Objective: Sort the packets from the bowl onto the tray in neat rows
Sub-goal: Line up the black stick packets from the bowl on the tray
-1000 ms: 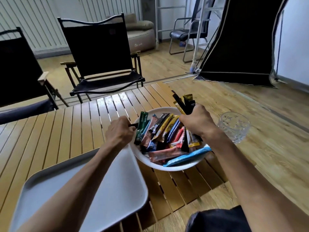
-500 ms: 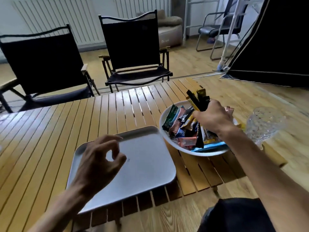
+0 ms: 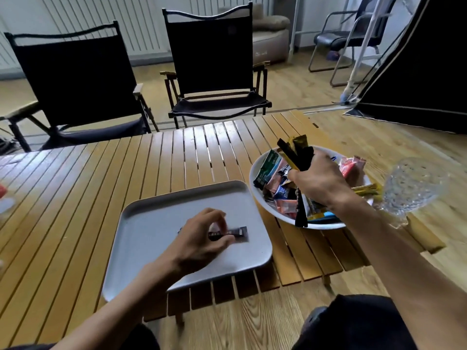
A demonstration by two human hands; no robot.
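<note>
Worktop (image 3: 101, 185): wooden slats.
Tray (image 3: 151, 223): grey; the left arm hides part of its near edge.
Left hand (image 3: 202, 238): over the tray, fingers (image 3: 217, 218) curled, pinching the dark packet (image 3: 238, 232).
Dark packet: flat on the tray, long way running left to right; only its right end shows.
Bowl (image 3: 326, 226): white, just right of the tray, full of mixed packets.
Right hand (image 3: 318, 183): over the bowl, fingers wrapped round a bunch of packets (image 3: 295, 152) standing up.
Glass (image 3: 414, 188): far right, blurry.
</note>
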